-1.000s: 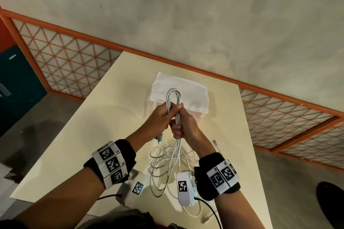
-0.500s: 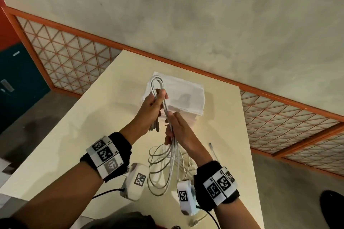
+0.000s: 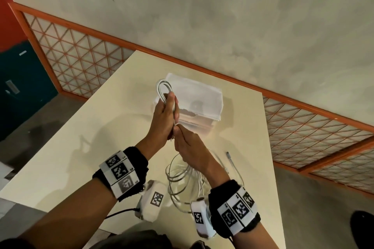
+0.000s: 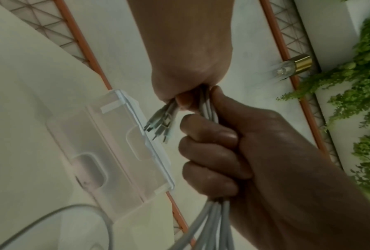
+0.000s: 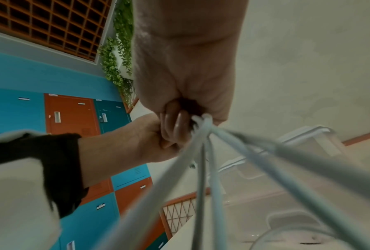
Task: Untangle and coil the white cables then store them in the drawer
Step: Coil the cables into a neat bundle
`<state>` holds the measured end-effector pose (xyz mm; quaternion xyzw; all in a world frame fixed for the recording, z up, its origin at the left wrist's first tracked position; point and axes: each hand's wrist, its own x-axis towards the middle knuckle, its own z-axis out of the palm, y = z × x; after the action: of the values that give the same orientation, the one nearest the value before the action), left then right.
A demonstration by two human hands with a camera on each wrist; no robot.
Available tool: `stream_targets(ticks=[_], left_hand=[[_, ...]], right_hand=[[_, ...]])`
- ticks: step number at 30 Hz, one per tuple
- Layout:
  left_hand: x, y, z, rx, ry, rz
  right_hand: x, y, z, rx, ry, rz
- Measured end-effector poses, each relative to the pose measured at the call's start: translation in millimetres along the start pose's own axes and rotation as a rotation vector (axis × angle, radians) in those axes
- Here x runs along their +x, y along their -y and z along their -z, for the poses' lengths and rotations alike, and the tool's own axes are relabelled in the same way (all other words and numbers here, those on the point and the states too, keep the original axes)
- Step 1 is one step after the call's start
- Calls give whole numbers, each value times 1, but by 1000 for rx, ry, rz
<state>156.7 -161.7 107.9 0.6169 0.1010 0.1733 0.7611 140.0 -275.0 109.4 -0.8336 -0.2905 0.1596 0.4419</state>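
Several white cables are gathered into a bundle held above the cream table. My left hand grips the bundle just under its top loop. Connector plugs stick out below that fist. Directly beneath it my right hand grips the same strands, which hang down into loose loops on the table. The translucent white drawer box stands behind the hands; I cannot tell whether its drawer stands open.
One loose cable end lies on the table to the right of the hands. An orange lattice railing runs behind the table. The table's right edge is close to my right wrist.
The left hand has lifted the looped end up and to the left. The right hand now grips the strands lower, below the left fist rather than beside it.
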Motion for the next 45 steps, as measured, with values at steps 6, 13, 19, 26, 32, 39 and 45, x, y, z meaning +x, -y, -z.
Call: stream_targets(ticks=[6, 13, 19, 26, 32, 39, 45], left_hand=[[23, -17, 12, -35, -122, -76], [30, -16, 16, -49, -125, -84], [40, -22, 18, -93, -141, -75], [41, -15, 21, -33, 173, 51], [25, -13, 12, 85, 382, 180], [16, -26, -1, 95, 476, 241], [0, -27, -12, 109, 555, 220]], right_hand=[[-12, -10, 7, 196, 212, -92], [-20, -21, 29, 162, 376, -167], [-27, -29, 38, 157, 381, -129], [-27, -32, 52, 143, 141, -76], [-18, -6, 71, -155, 231, 46], [-10, 15, 82, -241, 86, 20], [-8, 32, 84, -367, 76, 42]])
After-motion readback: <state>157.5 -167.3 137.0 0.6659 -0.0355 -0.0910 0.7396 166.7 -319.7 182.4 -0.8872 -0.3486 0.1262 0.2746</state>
